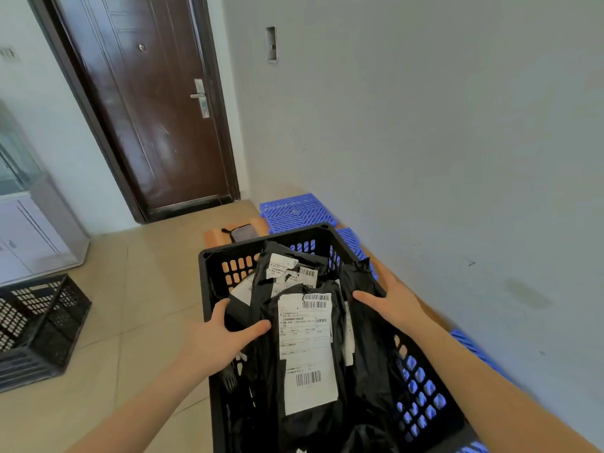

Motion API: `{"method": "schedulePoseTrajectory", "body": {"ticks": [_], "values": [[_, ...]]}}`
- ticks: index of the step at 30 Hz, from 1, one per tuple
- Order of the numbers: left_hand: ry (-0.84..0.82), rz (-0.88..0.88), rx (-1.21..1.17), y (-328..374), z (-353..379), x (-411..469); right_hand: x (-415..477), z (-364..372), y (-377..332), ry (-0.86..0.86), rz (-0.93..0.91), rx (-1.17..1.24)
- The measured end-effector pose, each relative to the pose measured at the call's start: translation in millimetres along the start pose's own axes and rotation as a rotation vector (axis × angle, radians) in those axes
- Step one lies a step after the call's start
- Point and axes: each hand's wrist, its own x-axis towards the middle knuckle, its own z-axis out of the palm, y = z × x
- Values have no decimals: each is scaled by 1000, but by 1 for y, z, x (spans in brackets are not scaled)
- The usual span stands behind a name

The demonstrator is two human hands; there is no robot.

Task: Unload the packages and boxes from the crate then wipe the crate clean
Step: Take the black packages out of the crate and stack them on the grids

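A black perforated plastic crate (209, 276) stands in front of me, filled with several black plastic mailer packages. The topmost package (307, 348) carries a long white shipping label with barcodes. My left hand (225, 338) grips that pile from the left, thumb on top and fingers under the package's edge. From the right, my right hand (389, 302) presses against the pile near the crate's right wall, fingers spread over a black package (356, 279). More labelled packages (287, 269) lie toward the crate's far end. What lies at the bottom of the crate is hidden.
Blue plastic grid pallets (297, 210) lie along the grey wall behind and right of the crate. A second black crate (39, 322) sits on the tiled floor at left. A dark brown door (153, 103) is ahead, and a white cabinet (29, 233) stands far left.
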Motion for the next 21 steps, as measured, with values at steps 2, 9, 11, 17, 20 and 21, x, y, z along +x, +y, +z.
{"method": "schedulePoseTrajectory", "body": {"ticks": [2,9,11,17,20,21], "values": [[-7,-7,2,-2,2,0,-1,3,0,6,-2,-52],[-26,-14,51,-7,4,1,-3,9,2,43,33,-218],[-37,-15,47,-8,2,0,-4,12,2,62,38,-256],[-30,75,98,-15,-7,-4,-8,16,2,88,31,-280],[26,132,148,-23,-13,-3,-11,16,0,128,12,-313],[36,150,165,-26,-15,-2,-12,16,-2,146,7,-325]]}}
